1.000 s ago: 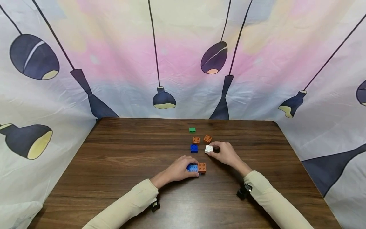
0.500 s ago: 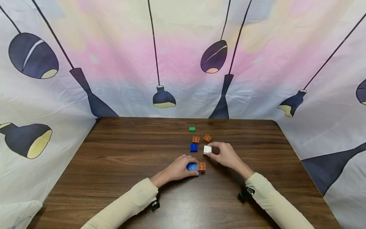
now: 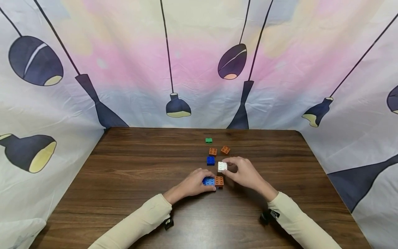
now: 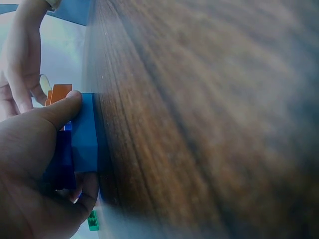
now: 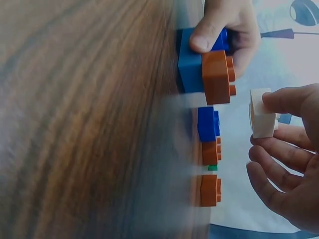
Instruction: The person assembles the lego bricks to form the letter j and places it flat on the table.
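Observation:
My left hand point(image 3: 196, 183) grips a long light blue brick point(image 3: 210, 182) low on the table. On top of that brick sit a dark blue brick point(image 4: 63, 158), partly covered by the hand, and an orange brick point(image 3: 219, 181) at the right end. Light blue studs show between the two. In my right hand point(image 3: 245, 173) a white brick point(image 3: 222, 166) is pinched between thumb and fingers. The right wrist view has the white brick point(image 5: 262, 114) raised off the table, apart from the orange one and with its studs facing up.
Behind the hands lie a loose dark blue brick point(image 3: 210, 160), two orange bricks, one left point(image 3: 212, 151) and one turned askew point(image 3: 225, 149), and a small green brick point(image 3: 209, 140). The wooden table point(image 3: 140, 166) meets a printed cloth point(image 3: 140, 114) at its back edge.
My right hand has carried the white brick left and toward me, nearer the joined bricks. The left hand and the loose bricks stay put.

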`<state>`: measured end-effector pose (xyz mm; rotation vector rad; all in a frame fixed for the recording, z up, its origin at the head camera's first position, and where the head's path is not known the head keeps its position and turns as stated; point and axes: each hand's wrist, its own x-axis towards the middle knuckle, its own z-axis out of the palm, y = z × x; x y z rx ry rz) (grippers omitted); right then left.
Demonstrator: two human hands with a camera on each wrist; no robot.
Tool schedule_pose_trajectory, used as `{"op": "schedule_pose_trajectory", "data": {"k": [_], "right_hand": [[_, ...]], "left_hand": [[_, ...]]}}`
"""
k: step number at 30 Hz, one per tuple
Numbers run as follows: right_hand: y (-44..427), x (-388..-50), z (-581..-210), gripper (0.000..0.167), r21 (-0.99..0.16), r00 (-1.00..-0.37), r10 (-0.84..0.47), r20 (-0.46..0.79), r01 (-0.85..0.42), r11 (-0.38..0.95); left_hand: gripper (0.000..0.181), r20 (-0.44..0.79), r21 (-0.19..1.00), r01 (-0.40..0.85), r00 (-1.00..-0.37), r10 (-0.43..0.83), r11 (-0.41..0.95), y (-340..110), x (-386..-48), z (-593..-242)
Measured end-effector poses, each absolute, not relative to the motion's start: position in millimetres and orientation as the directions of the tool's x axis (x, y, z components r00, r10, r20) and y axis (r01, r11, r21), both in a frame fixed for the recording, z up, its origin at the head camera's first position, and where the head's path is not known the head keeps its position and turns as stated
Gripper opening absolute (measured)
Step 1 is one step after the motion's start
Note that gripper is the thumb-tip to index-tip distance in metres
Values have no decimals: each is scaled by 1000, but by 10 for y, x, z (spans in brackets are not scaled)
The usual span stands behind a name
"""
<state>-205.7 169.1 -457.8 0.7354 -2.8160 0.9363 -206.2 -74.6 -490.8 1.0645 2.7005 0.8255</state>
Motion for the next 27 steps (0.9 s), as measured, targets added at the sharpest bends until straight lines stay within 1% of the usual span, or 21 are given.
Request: {"op": "schedule_pose_trajectory", "data": {"k": [14,27], "right_hand": [[1638,-1891,-4640,34,-504,-836,-476,272,-545,670],[1625,-1815,-4686,33,-506,-828,-502,249,-553,661]], "left_hand": [[40,87,522,609,-734,673,597,-746,-2076,-4916],[39,92,542,603,-735,672,585,-737,-2074,-4907]]}}
